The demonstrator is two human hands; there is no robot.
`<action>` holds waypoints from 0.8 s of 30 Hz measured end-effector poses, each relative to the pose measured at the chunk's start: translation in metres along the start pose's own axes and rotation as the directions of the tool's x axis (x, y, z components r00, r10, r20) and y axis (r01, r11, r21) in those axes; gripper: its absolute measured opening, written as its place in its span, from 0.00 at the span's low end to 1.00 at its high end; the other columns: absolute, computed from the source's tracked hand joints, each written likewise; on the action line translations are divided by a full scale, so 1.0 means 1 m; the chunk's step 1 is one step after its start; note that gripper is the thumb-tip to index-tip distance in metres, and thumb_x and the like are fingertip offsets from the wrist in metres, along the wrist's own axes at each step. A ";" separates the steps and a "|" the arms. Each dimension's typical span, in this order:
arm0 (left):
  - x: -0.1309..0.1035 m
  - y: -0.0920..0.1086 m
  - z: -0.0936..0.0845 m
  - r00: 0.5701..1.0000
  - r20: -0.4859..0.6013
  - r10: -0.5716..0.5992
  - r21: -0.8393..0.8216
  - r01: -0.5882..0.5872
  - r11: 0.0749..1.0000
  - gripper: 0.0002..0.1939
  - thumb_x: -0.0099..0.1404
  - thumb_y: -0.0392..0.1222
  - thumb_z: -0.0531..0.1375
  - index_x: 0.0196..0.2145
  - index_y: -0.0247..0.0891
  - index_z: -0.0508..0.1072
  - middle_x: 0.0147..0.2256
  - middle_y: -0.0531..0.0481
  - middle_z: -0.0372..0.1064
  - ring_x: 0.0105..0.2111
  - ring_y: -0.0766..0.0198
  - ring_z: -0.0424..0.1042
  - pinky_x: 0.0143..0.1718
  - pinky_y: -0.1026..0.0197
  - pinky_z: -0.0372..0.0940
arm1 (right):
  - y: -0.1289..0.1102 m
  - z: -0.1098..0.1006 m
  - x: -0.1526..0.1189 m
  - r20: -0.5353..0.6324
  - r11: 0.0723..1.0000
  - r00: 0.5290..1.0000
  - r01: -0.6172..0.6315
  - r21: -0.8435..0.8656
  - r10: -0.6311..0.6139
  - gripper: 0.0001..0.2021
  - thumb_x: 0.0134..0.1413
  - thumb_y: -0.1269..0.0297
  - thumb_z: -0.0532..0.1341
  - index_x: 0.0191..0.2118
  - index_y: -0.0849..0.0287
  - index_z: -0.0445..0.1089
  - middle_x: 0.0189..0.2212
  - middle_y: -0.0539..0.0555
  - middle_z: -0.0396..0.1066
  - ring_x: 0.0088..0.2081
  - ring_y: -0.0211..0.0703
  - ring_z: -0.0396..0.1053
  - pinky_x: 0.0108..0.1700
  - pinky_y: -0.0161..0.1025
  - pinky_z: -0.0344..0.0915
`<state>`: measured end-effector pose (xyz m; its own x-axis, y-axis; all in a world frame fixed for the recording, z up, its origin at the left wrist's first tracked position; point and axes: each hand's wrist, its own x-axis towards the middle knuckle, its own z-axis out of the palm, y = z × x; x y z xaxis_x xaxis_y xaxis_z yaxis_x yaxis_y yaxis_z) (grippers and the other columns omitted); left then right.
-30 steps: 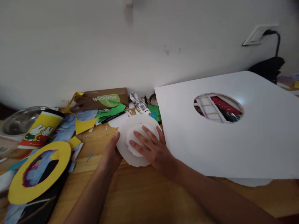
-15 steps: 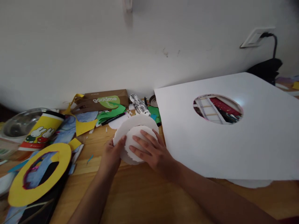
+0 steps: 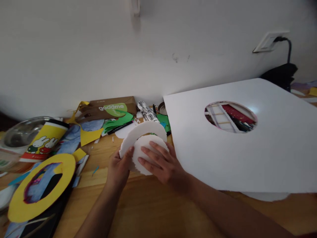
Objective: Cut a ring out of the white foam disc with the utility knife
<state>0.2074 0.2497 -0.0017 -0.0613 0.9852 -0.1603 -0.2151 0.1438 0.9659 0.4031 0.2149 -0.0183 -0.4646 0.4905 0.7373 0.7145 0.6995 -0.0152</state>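
Note:
A white foam or card ring (image 3: 132,137) is tilted above the table in front of me. My left hand (image 3: 120,166) grips its left side, thumb on the upper face and fingers hidden beneath. Over the ring's lower part lies a white disc (image 3: 141,147) with a ragged edge. My right hand (image 3: 164,164) holds this disc from the right, fingers spread across its face and the underside hidden. Between the disc's top edge and the ring, a gap shows green and brown behind.
On the right lies a large white board (image 3: 198,158) with an oval hole. A yellow ring (image 3: 66,168), a rabbit-print cup (image 3: 47,138) and a metal bowl (image 3: 17,132) stand left. A brown bag (image 3: 94,109), a foil-like roll (image 3: 148,112) and green scraps (image 3: 119,122) lie along the wall.
The disc has shifted slightly downward and away from the ring's upper part, widening the gap between them. The ring tilts a little more; both hands keep nearly the same place.

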 end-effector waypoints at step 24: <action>0.043 0.003 -0.042 0.991 -0.128 -0.032 -0.725 -0.072 0.685 0.25 0.78 0.48 0.39 0.50 0.30 0.70 0.24 0.55 0.60 0.19 0.73 0.62 0.23 0.71 0.65 | 0.009 0.008 -0.015 0.084 0.749 0.996 -0.082 0.658 0.036 0.24 0.73 0.60 0.45 0.69 0.59 0.46 0.61 0.65 0.68 0.64 0.48 0.63 0.58 0.46 0.69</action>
<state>0.1628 0.2886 -0.0145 -0.1788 0.9600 -0.2154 -0.8498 -0.0403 0.5256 0.4122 0.2180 -0.0352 -0.4807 0.5572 0.6771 0.2292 0.8252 -0.5163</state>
